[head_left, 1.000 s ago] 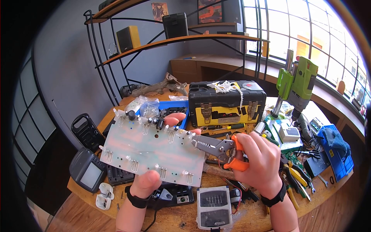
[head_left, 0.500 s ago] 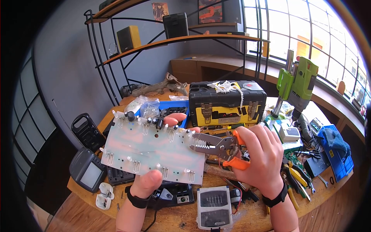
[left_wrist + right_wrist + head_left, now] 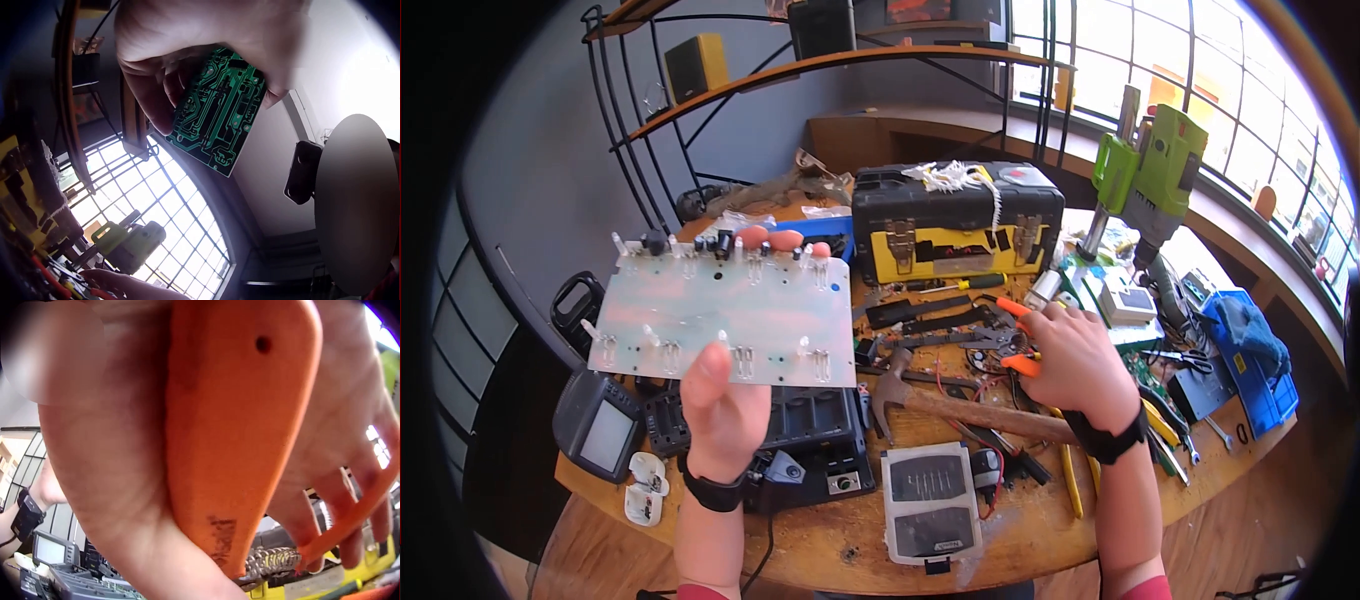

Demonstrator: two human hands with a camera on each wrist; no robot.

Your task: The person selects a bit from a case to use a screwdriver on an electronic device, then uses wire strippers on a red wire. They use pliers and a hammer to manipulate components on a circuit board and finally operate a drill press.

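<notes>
A flat circuit board (image 3: 720, 310) with small clear LEDs along two edges is held up by my left hand (image 3: 725, 415), thumb on the near face and fingertips showing over the far edge. Its green traced side (image 3: 219, 119) faces the left wrist camera. My right hand (image 3: 1080, 365) grips orange-handled wire strippers (image 3: 1022, 365), low over the tools at the table's middle right. In the right wrist view one orange handle (image 3: 240, 425) lies along the palm and the fingers wrap the other, a coil spring between. The strippers' jaws blend into the clutter below.
A claw hammer (image 3: 990, 412) lies across the bench beside a grey bit case (image 3: 930, 510). Behind stands a black and yellow toolbox (image 3: 960, 235). A green drill on a stand (image 3: 1165, 180), a blue tray (image 3: 1270, 405) and several pliers occupy the right.
The strippers have moved away from the board's right edge, down toward the bench on the right. The board has shifted left and levelled out, and the head view has tilted downward.
</notes>
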